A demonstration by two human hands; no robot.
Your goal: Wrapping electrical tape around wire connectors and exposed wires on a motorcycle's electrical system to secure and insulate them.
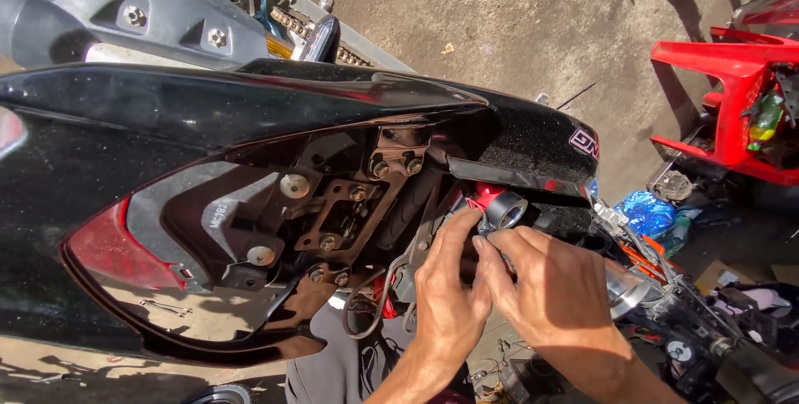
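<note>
Fingers of my left hand [447,287] and right hand [553,292] pinch a small dark part under the black motorcycle tail panel [275,109] beside the red fitting [491,198].

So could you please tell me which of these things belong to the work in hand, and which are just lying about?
In hand:
left hand
right hand
red fitting
black tail fairing
rusty bracket

Lying about:
red plastic frame
blue bag
drive chain
</note>
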